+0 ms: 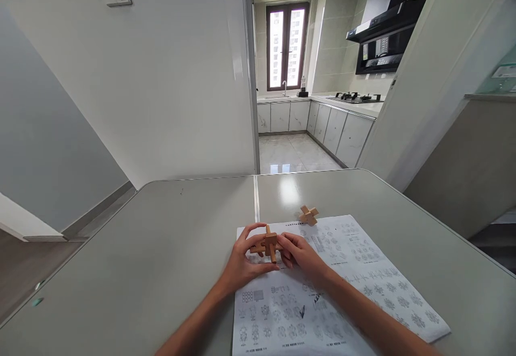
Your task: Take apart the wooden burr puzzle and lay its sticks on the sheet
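Observation:
Between my two hands is a wooden interlocking puzzle (pixel 270 242), made of light brown bars that cross each other. My left hand (pixel 244 256) spans it, with fingers at the top bar's end and the thumb near the lower end. From the right, my right hand (pixel 300 254) pinches the end of a side bar. Both hands are above a large printed sheet (pixel 338 291) of puzzle diagrams. At the sheet's far edge lies a second wooden cross-shaped puzzle (pixel 308 214), apart from my hands.
The grey table (pixel 181 259) has a seam (pixel 256 197) running away from me and rounded far corners. A small green object (pixel 37 302) lies near its left edge. Beyond it are a white wall (pixel 181 76) and a doorway into a kitchen with cabinets (pixel 290 116).

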A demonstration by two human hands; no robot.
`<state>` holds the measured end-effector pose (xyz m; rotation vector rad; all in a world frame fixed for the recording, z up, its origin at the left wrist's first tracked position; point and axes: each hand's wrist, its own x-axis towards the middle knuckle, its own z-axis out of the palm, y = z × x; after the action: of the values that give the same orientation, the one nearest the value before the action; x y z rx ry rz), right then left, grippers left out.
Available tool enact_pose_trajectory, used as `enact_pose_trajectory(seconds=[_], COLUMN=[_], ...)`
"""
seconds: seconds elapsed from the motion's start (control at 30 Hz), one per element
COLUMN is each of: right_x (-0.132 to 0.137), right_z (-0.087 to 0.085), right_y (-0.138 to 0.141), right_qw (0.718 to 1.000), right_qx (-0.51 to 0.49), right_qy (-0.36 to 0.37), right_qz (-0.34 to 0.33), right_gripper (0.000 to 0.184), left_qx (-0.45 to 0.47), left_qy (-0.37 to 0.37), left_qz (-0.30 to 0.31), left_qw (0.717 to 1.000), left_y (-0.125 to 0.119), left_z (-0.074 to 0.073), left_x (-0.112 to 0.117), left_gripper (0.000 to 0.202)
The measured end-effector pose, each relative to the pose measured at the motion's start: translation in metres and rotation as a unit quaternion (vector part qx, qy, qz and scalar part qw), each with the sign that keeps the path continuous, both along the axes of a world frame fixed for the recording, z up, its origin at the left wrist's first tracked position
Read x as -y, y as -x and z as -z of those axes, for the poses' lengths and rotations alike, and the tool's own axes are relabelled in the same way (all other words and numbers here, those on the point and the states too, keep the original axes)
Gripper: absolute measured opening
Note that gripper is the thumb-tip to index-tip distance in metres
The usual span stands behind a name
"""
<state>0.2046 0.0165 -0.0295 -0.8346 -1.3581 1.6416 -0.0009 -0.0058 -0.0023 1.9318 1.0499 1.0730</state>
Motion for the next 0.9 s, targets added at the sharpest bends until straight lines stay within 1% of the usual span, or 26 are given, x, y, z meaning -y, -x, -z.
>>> enact_pose_trajectory(seconds=[0.1,0.17,0.23,0.33,0.47,0.57,0.7,0.77,0.9], right_x=[-0.001,-0.001,-0.002,-0.001,-0.003,-0.006,-0.012,-0.015,-0.018], right_z=[-0.001,-0.001,-0.001,-0.002,0.0,0.003,0.008,0.01,0.01], right_y=[0.0,0.001,0.002,0.003,0.004,0.004,0.001,-0.001,-0.004], right_qw=[1.0,1.0,0.999,0.997,0.994,0.989,0.974,0.965,0.958], right_qx=[-0.003,-0.009,-0.018,-0.037,-0.06,-0.093,-0.153,-0.178,-0.203], right_qy=[0.015,0.025,0.034,0.049,0.065,0.075,0.125,0.147,0.165], right_qz=[0.003,0.01,0.019,0.041,0.067,0.084,0.116,0.122,0.119], right_gripper=[0.05,0.051,0.051,0.05,0.049,0.05,0.047,0.047,0.046], left_qx=[0.008,0.013,0.012,0.007,0.0,0.0,0.031,0.064,0.123], left_qy=[-0.026,-0.042,-0.049,-0.061,-0.067,-0.055,-0.015,0.016,0.077], left_qz=[0.003,0.004,0.002,-0.018,-0.038,-0.032,-0.033,-0.054,-0.128], left_qw=[1.0,0.999,0.999,0.998,0.997,0.998,0.999,0.996,0.981], left_y=[-0.002,-0.004,-0.005,-0.005,-0.004,-0.004,-0.005,-0.004,0.0], left_z=[0.001,0.002,0.003,0.003,0.002,-0.001,-0.004,-0.004,-0.002], left_x=[0.001,0.001,0.001,0.0,0.0,0.001,0.001,-0.002,-0.009], left_gripper=[0.036,0.024,0.019,0.013,0.009,0.008,0.014,0.021,0.036])
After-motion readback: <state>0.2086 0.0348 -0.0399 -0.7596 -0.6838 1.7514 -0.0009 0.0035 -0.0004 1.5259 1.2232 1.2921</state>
